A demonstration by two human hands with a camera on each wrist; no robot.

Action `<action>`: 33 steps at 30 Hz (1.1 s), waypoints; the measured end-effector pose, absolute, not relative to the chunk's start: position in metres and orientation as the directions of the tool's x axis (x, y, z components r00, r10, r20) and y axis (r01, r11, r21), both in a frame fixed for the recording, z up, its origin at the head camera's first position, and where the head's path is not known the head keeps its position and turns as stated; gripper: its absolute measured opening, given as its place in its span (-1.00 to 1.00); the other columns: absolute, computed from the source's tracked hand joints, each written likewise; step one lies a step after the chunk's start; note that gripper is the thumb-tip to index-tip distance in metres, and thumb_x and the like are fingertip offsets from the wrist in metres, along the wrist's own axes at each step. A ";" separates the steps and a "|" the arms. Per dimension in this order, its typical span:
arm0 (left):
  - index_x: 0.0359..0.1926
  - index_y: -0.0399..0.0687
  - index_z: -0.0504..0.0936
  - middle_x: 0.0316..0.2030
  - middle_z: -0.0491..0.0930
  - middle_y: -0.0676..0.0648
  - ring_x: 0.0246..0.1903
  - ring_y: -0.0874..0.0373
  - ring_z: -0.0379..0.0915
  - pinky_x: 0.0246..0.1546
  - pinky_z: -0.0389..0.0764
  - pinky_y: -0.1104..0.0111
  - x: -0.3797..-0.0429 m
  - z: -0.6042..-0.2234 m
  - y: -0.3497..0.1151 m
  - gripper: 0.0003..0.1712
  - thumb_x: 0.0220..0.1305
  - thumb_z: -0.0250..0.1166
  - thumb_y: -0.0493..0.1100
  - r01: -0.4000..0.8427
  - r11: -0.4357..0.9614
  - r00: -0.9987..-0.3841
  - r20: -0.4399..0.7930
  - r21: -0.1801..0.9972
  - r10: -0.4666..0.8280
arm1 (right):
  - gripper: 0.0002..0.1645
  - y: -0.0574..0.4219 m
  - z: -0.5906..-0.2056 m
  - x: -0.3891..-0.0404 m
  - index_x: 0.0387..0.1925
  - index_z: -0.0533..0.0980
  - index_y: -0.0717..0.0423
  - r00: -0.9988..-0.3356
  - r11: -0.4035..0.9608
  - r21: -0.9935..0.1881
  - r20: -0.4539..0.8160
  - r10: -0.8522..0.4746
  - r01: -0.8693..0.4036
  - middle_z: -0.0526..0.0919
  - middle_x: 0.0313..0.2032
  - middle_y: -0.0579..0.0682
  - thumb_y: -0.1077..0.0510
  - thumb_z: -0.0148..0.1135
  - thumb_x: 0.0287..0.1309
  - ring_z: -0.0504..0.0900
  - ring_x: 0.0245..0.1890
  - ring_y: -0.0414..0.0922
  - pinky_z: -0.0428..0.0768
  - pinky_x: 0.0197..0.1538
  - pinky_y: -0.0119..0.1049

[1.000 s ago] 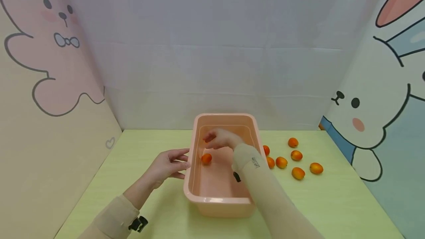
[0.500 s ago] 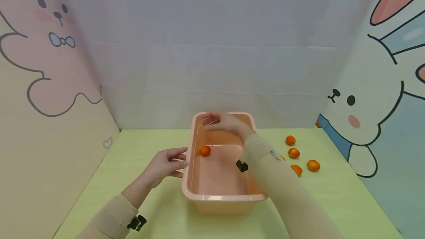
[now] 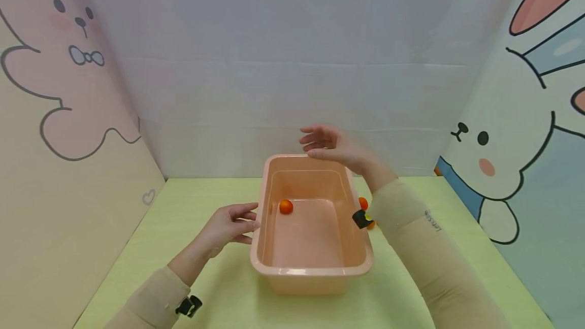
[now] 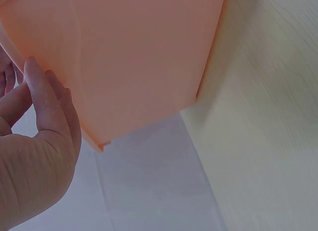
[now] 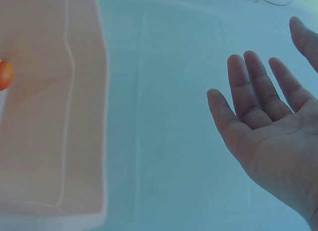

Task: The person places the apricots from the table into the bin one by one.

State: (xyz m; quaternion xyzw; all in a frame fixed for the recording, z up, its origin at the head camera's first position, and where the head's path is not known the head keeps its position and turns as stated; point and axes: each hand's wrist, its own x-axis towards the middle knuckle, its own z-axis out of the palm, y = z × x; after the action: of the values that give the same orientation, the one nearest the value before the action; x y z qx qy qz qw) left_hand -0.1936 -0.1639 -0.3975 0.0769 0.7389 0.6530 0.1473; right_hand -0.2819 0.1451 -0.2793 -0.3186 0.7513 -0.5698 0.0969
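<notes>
Fingers of the left hand touch the left rim of the tub nearly straight, not curled round it, so a knock could shift the tub and set the fruit lying inside by the left wall rolling. Rightward, the right hand is loosely spread, empty, apart from the far rim; a low sweep of its sleeve could scatter the two fruits beside the right wall.

pale green tabletop, creased pale backdrop, pink cartoon animal at left, cartoon rabbit at right
</notes>
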 end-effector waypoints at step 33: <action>0.36 -0.41 0.34 -0.06 0.55 -0.25 -0.26 0.07 0.63 -0.27 0.74 0.15 -0.193 -0.400 -0.163 -0.28 0.24 0.40 -0.31 -0.084 0.127 -0.947 -0.118 0.988 0.298 | -0.19 0.327 -0.471 -0.211 0.39 0.21 0.33 -0.988 0.602 -0.784 0.126 -0.090 -0.154 0.36 0.28 0.37 0.06 0.33 0.29 0.30 0.27 0.29 0.21 0.33 0.31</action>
State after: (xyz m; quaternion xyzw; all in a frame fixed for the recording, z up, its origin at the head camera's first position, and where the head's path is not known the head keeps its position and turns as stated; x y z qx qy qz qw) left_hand -0.1926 -0.1629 -0.3998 0.0728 0.7365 0.6566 0.1453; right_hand -0.2108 0.3273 -0.4709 -0.0682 0.8942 -0.4410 -0.0367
